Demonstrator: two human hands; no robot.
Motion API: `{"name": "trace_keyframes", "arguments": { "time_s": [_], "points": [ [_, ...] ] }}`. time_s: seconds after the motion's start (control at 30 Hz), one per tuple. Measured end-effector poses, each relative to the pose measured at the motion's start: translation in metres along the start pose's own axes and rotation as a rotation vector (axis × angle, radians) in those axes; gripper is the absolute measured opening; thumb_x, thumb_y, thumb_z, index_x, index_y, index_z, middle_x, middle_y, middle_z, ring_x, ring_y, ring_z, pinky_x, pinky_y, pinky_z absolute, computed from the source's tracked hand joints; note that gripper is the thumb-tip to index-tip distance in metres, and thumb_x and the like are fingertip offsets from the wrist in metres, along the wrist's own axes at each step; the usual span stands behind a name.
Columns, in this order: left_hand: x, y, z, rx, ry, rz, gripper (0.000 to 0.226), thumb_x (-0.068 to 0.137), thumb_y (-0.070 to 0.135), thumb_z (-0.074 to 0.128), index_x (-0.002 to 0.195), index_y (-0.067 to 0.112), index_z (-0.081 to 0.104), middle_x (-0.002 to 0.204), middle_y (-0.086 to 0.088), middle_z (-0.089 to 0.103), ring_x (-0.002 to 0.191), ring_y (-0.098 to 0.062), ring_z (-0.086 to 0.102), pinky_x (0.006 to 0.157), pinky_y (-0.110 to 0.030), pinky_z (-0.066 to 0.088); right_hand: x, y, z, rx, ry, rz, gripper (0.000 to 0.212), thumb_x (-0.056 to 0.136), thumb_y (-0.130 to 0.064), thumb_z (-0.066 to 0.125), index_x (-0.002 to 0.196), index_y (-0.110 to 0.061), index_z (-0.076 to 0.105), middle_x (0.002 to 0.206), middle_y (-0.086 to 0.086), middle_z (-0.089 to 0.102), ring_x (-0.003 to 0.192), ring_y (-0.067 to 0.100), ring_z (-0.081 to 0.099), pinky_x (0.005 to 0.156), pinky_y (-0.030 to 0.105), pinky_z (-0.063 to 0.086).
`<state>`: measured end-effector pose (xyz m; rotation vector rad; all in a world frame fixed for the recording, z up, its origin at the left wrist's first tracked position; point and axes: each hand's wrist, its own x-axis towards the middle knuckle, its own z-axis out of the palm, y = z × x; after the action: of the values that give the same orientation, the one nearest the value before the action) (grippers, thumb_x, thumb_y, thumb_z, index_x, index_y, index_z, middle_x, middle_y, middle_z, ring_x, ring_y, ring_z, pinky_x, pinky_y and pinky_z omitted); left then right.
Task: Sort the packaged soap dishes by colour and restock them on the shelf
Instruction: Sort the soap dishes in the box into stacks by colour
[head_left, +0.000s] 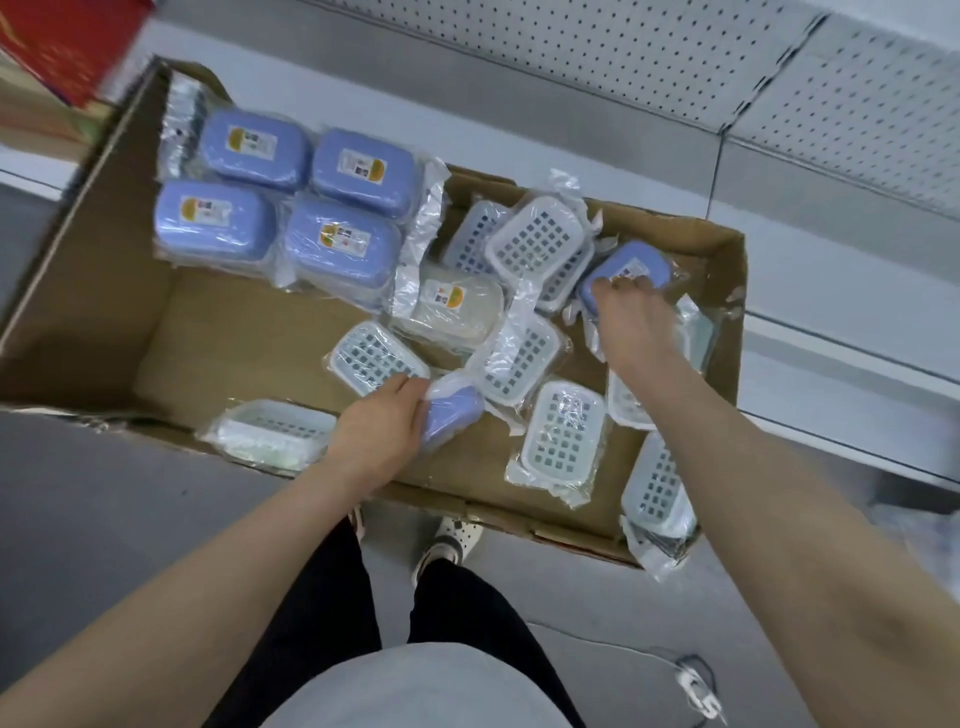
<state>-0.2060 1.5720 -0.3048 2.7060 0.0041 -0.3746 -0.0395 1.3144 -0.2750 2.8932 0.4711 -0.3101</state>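
A flattened cardboard box (234, 332) lies open below me with packaged soap dishes on it. Several blue dishes (291, 202) are grouped at its far left. A beige dish (457, 306) sits mid-box among loose dishes lying grid side up (540, 239). My left hand (384, 421) grips a blue wrapped dish (449, 415) near the front edge. My right hand (628, 322) grips another blue dish (631, 267) at the far right of the box.
A grey shelf (831, 291) with a white pegboard back (675, 57) runs behind the box. A red carton (62, 41) is at the top left. My shoes (452, 540) stand by the box's front edge. A white cable (696, 686) lies on the floor.
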Motion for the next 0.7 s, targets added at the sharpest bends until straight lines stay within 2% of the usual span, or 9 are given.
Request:
{"name": "trace_keyframes", "arguments": {
  "time_s": [0.07, 0.1, 0.17, 0.23, 0.37, 0.43, 0.53, 0.6, 0.7],
  "points": [
    [0.000, -0.004, -0.012, -0.048, -0.030, 0.037, 0.044, 0.095, 0.036, 0.033, 0.126, 0.014, 0.057, 0.113, -0.009, 0.061, 0.088, -0.037, 0.063, 0.069, -0.040, 0.049, 0.007, 0.006, 0.011, -0.002, 0.035, -0.019, 0.034, 0.071, 0.004, 0.071, 0.104, 0.003, 0.061, 0.095, 0.027, 0.061, 0.097, 0.045, 0.058, 0.074, 0.047, 0.053],
    [0.000, -0.006, -0.016, -0.064, -0.037, 0.046, 0.046, 0.096, 0.036, 0.033, 0.129, 0.016, 0.057, 0.116, -0.009, 0.062, 0.092, -0.037, 0.063, 0.072, -0.041, 0.051, 0.015, 0.009, 0.016, -0.002, 0.055, -0.029, 0.041, 0.069, -0.001, 0.076, 0.107, 0.003, 0.061, 0.103, 0.029, 0.060, 0.105, 0.047, 0.056, 0.082, 0.051, 0.052],
    [0.002, -0.014, -0.018, -0.072, -0.040, 0.000, 0.039, 0.099, 0.030, 0.040, 0.134, 0.019, 0.055, 0.121, -0.009, 0.064, 0.102, -0.035, 0.063, 0.078, -0.040, 0.050, 0.032, 0.014, 0.022, -0.040, -0.012, -0.027, 0.058, 0.078, -0.016, 0.074, 0.131, -0.003, 0.052, 0.135, 0.026, 0.049, 0.132, 0.047, 0.038, 0.103, 0.057, 0.035],
    [0.007, -0.022, -0.014, -0.030, -0.034, -0.101, 0.042, 0.098, 0.021, 0.048, 0.140, 0.019, 0.049, 0.124, -0.011, 0.063, 0.104, -0.035, 0.062, 0.078, -0.039, 0.049, 0.047, 0.015, 0.027, -0.056, -0.037, -0.047, 0.062, 0.086, -0.021, 0.067, 0.142, -0.010, 0.043, 0.149, 0.023, 0.036, 0.141, 0.046, 0.025, 0.109, 0.060, 0.026],
    [0.010, -0.024, 0.005, 0.093, 0.095, -0.144, 0.043, 0.090, 0.018, 0.061, 0.132, 0.013, 0.052, 0.125, -0.015, 0.056, 0.100, -0.039, 0.061, 0.069, -0.043, 0.051, 0.063, 0.015, 0.049, -0.044, -0.136, -0.039, 0.060, 0.096, -0.015, 0.053, 0.151, -0.009, 0.029, 0.156, 0.022, 0.022, 0.145, 0.043, 0.018, 0.112, 0.060, 0.023],
    [0.009, -0.016, 0.017, 0.114, 0.144, -0.081, 0.052, 0.083, 0.039, 0.068, 0.127, 0.014, 0.053, 0.122, -0.012, 0.056, 0.102, -0.035, 0.060, 0.075, -0.045, 0.051, 0.062, 0.013, 0.053, -0.108, -0.121, -0.032, 0.072, 0.093, -0.019, 0.059, 0.153, -0.009, 0.021, 0.153, 0.020, 0.029, 0.144, 0.042, 0.020, 0.106, 0.056, 0.033],
    [0.001, -0.009, 0.032, 0.230, -0.069, -0.080, 0.095, 0.064, 0.070, 0.069, 0.139, 0.021, 0.037, 0.136, -0.008, 0.045, 0.120, -0.030, 0.049, 0.096, -0.050, 0.045, 0.057, 0.012, 0.045, -0.133, -0.161, -0.062, 0.093, 0.082, -0.015, 0.069, 0.154, -0.014, 0.010, 0.150, 0.016, 0.034, 0.142, 0.044, 0.021, 0.102, 0.054, 0.038],
    [-0.004, -0.013, 0.037, 0.313, -0.138, -0.078, 0.103, 0.059, 0.065, 0.076, 0.141, 0.022, 0.031, 0.135, -0.008, 0.045, 0.119, -0.030, 0.048, 0.095, -0.050, 0.044, 0.056, 0.015, 0.039, -0.102, -0.170, -0.076, 0.097, 0.079, -0.008, 0.070, 0.155, -0.017, 0.010, 0.149, 0.015, 0.037, 0.140, 0.044, 0.024, 0.100, 0.054, 0.041],
    [-0.002, -0.018, 0.034, 0.265, -0.070, -0.049, 0.084, 0.061, 0.044, 0.084, 0.130, 0.019, 0.044, 0.115, -0.008, 0.055, 0.102, -0.031, 0.057, 0.081, -0.045, 0.051, 0.052, 0.022, 0.039, 0.023, -0.206, -0.116, 0.096, 0.077, -0.003, 0.070, 0.154, -0.021, 0.016, 0.144, 0.015, 0.043, 0.134, 0.041, 0.034, 0.096, 0.048, 0.043]
  ]
}}
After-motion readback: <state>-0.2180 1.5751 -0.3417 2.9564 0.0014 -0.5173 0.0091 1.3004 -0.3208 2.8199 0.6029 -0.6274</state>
